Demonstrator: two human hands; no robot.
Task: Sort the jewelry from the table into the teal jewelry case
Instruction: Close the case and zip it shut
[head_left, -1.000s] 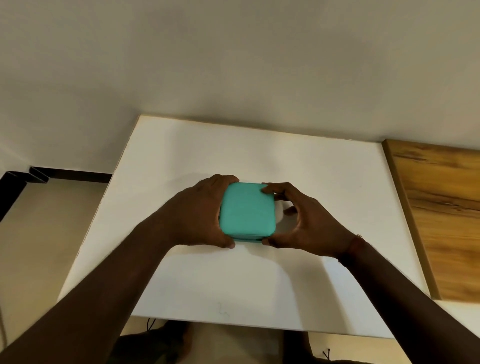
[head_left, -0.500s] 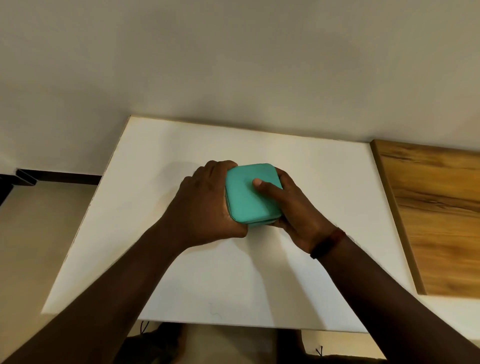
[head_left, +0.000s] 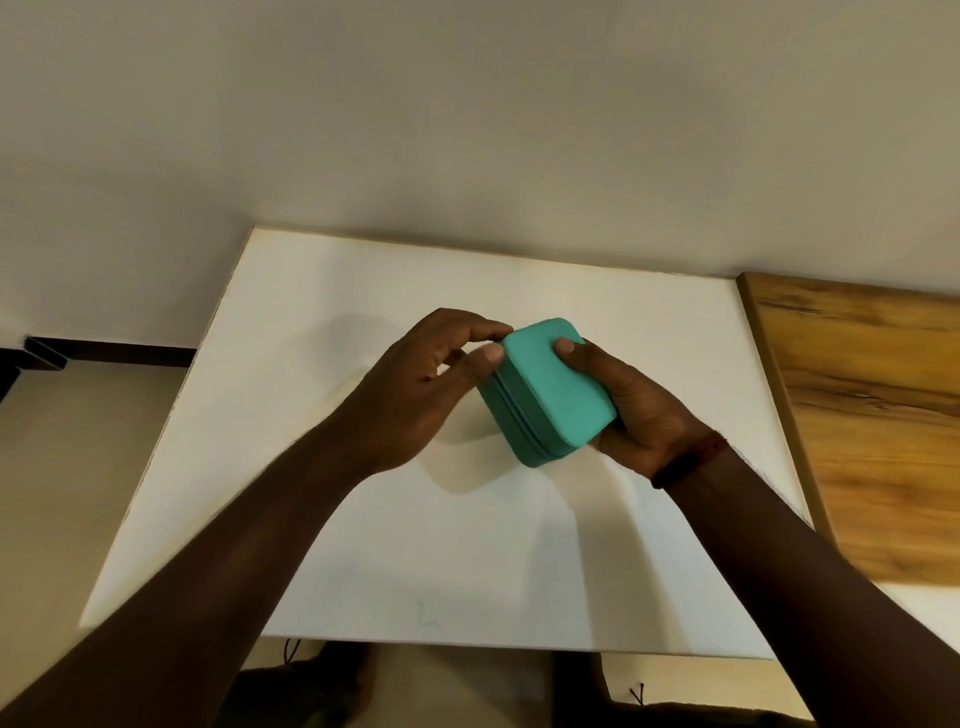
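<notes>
We hold the closed teal jewelry case (head_left: 550, 395) tilted over the tabletop (head_left: 467, 571), right grip (head_left: 634, 410) curled round its right side, left grip (head_left: 415, 395) pinching its top corner by the zip seam (head_left: 514, 415); it seems light, rigid and smooth, best held by its sides.

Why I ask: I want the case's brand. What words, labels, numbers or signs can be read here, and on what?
No readable text anywhere.
The teal jewelry case: plain, no logo or print on the faces shown.
Faint scribble near the front edge of the white table: too faint to read.
</notes>
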